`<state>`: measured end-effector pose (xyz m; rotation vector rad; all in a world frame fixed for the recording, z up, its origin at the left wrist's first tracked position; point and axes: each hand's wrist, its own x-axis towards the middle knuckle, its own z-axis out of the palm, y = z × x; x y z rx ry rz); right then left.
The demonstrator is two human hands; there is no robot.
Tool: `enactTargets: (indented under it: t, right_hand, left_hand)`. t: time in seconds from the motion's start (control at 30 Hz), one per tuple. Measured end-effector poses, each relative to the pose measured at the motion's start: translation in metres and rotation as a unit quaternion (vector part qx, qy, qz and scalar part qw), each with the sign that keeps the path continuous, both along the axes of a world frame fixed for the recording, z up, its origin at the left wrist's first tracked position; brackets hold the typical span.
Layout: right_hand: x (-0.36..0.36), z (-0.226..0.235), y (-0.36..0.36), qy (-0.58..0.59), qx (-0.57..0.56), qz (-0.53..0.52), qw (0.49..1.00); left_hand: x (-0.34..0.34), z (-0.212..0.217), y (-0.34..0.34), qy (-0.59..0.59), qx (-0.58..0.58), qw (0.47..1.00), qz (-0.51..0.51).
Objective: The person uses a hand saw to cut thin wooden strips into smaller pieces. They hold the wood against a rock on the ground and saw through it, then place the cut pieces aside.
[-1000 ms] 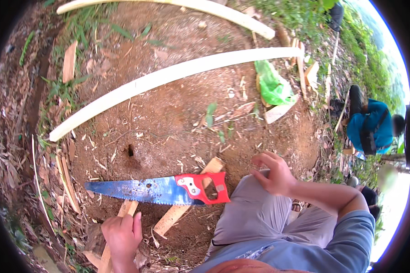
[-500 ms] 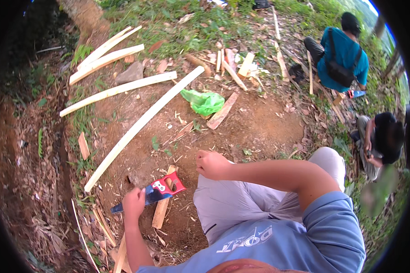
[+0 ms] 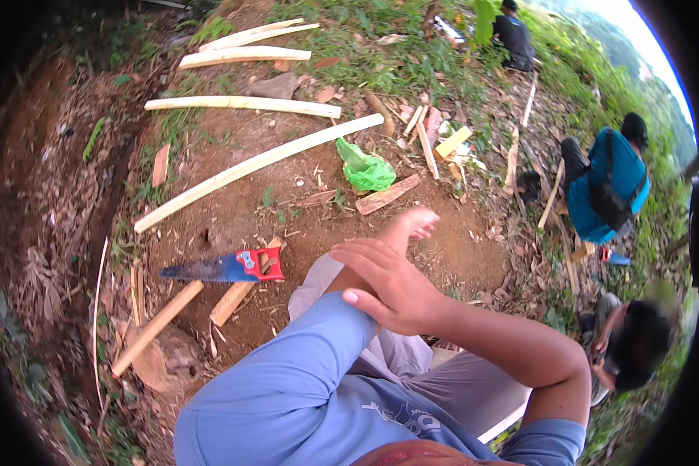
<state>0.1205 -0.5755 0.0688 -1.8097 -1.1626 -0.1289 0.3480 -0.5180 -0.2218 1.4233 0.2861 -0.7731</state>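
Observation:
My left arm reaches across in front of me, and my left hand (image 3: 416, 222) hangs over bare soil with its fingers curled, nothing showing in them. Lying over the left forearm is my right hand (image 3: 388, 283), fingers stretched out flat and thumb spread. To the left, apart from both hands, a handsaw (image 3: 210, 269) with a dark blue blade and red handle rests on the ground. Its handle lies over a short wooden board (image 3: 233, 301), and its blade is by the upper end of a wooden strip (image 3: 159, 326) leaning on a stump (image 3: 165, 359).
Long pale wooden strips (image 3: 256, 164) lie ahead and to the left. A green plastic bag (image 3: 367, 171) sits beside a short brown plank (image 3: 388, 195). A person in a teal shirt (image 3: 610, 186) and another in dark clothing (image 3: 637, 342) sit at the right; a third (image 3: 512, 39) is farther off.
My left hand has left the saw and swung to the right across my body. My right hand has opened from a fist and come onto the left forearm. The view has shifted.

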Motion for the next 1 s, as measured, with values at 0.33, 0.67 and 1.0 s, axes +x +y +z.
enactTargets:
  t: [0.33,0.67,1.0]
  right_hand:
    - [0.116,-0.025,-0.109,0.211,-0.253,-0.208,0.921]
    - [0.106,-0.042,-0.089,0.039,-0.291,-0.184,0.938]
    - [-0.013,0.016,-0.013,-0.312,-0.128,0.116,0.934]
  left_hand:
    - [0.004,0.036,-0.032,0.001,0.132,0.990,-0.051]
    - [-0.018,0.095,-0.013,-0.335,0.412,0.792,-0.302]
    - [-0.063,0.098,0.017,-0.328,0.487,0.741,-0.325]
